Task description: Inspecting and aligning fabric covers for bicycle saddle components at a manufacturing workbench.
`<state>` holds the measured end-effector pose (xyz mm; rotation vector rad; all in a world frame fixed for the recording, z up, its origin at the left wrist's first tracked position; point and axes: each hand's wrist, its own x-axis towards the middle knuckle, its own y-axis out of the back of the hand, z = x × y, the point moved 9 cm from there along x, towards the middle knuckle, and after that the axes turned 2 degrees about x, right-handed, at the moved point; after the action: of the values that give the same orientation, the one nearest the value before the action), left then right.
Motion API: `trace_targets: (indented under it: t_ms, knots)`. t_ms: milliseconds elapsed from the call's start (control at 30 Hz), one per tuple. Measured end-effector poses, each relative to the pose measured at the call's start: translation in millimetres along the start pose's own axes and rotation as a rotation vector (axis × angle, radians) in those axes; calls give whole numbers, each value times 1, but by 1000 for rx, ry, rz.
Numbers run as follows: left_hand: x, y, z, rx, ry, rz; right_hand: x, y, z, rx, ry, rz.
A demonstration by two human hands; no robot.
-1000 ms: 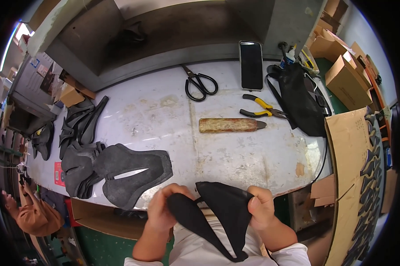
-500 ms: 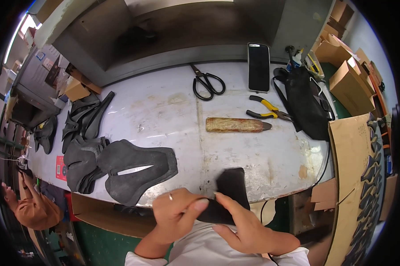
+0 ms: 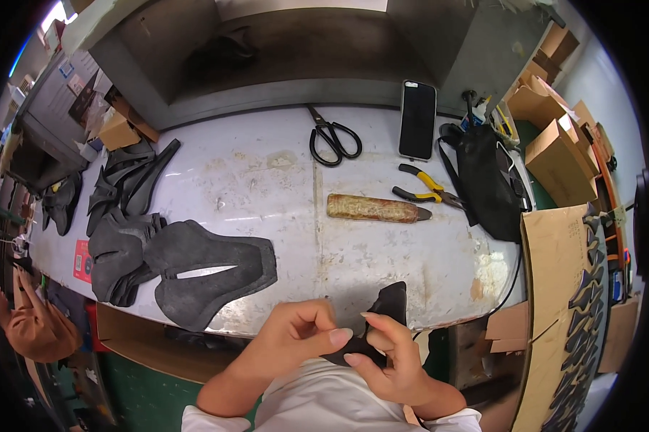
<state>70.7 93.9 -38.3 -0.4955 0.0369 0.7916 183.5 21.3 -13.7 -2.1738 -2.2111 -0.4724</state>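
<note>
A black piece of soft-looking sheet material (image 3: pixel 391 301) is held over the table's near edge between my two hands, its upper end sticking up. My left hand (image 3: pixel 296 337) pinches its left part with thumb and bent fingers. On the other side, the thumb and fingers of my right hand (image 3: pixel 393 358) grip the piece close to the left fingertips. The fingers cover much of its middle, so its full shape is hidden. Left of my hands lies a dark grey saddle-shaped pad (image 3: pixel 209 241) with a long slot, beside a stack of similar pads (image 3: pixel 119 252).
Across the white table (image 3: pixel 267 194) lie black-handled scissors (image 3: pixel 332 140), a worn wooden-handled tool (image 3: pixel 375 209), yellow-black pliers (image 3: pixel 429 189), a phone (image 3: pixel 418 121) and a black bag (image 3: pixel 486 180). Curved dark parts (image 3: pixel 134 176) sit far left. Cardboard (image 3: pixel 555 288) stands at the right; another person (image 3: pixel 40 324) is at the left.
My hands have shifted slightly, with the left fingers now curled closer to the right ones. The black piece has turned and its upper end looks narrower. The whole view has moved a little.
</note>
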Motion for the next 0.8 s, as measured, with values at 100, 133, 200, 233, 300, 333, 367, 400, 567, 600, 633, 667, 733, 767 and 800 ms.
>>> trace_targets:
  t_ms: [100, 133, 200, 233, 300, 333, 367, 400, 567, 600, 633, 667, 733, 767, 800]
  knots:
    - [6, -15, -31, -449, 177, -236, 4, -2, -7, 46, 62, -12]
    - [7, -16, -32, -453, 170, -236, 6, -3, -11, 69, 106, -15]
    - [6, -20, -39, -513, 216, -233, 4, -2, -12, 46, 113, -24]
    - [7, -21, -38, -514, 215, -236, 4, 0, -11, 19, 103, 12]
    - [9, -4, -35, -402, 176, 4, 6, 5, -12, -8, 93, 48]
    - [6, -4, -34, -402, 176, 3, 11, 7, -18, -54, 104, 46]
    - [4, 3, -25, -174, 82, 36, 14, 8, -20, -102, 113, 43]
    - [-1, 5, -13, 56, -12, 65, 14, 10, -21, -105, 111, 47]
    - [-14, -17, 44, 924, -550, 161, 7, 6, -3, -18, 8, 72]
    - [-14, -18, 46, 899, -552, 168, 7, 6, -4, -15, 8, 69]
    - [-15, -18, 47, 873, -553, 175, 6, 5, -2, 37, -37, 52]
    - [-15, -17, 46, 875, -552, 177, 5, 3, 0, 89, -82, 36]
    - [-9, -10, 23, 442, -320, 83, 2, -13, 8, 663, -339, -39]
    - [-8, -12, 21, 240, -375, 126, 3, -24, 8, 919, -496, -81]
    - [-8, -14, 16, 242, -375, 125, 4, -26, 9, 921, -495, -80]
